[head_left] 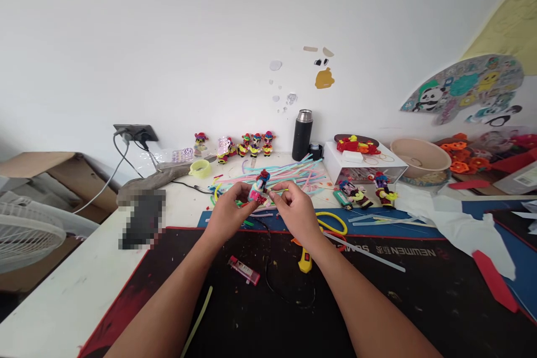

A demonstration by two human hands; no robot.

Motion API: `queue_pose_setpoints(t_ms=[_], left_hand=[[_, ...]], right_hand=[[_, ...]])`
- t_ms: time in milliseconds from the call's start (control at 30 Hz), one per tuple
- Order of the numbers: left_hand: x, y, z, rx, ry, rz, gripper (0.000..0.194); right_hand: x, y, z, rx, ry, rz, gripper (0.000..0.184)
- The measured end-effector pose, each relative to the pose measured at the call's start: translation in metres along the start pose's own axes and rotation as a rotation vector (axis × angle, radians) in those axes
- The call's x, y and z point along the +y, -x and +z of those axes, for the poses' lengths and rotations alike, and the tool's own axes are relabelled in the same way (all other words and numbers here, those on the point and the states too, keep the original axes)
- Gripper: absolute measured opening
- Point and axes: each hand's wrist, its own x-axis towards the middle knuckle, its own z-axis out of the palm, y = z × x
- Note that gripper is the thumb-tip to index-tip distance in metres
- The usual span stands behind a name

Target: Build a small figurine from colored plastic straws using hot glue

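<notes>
Over the back edge of the dark desk mat, my left hand [229, 211] is closed around a small fuzzy pipe-cleaner doll [262, 182] with a red and blue head and a pinkish lower part. My right hand [297, 213] is closed in a pinch at the doll's right side; what lies between those fingertips is too small to make out. Below the right wrist lies a yellow and orange glue gun [305, 260]. A pinkish-red lighter [244, 270] rests on the mat between my forearms. Behind the hands spreads a pile of pastel pipe cleaners [289, 172].
Similar dolls [255, 145] stand along the wall, and two more [382, 190] are at right. A black thermos [302, 135] stands behind the pile beside a white box [364, 165]. A translucent glue stick [384, 260] crosses the mat. A fan [29, 232] is at far left.
</notes>
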Motion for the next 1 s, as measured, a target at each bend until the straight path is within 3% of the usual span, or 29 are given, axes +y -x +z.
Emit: queue_pose_setpoints(t_ms=[633,1000], left_hand=[[-0.0036,0.002,0.0006,-0.045,-0.125,0.062,0.02],[0.003,0.002,0.0003,0.024,-0.155,0.017,0.017]], right_hand=[[-0.0004,0.0009,0.0007,0.008,0.146,-0.01,0.012],[-0.0028,-0.0002,-0.0017,0.054,0.073,0.028,0.01]])
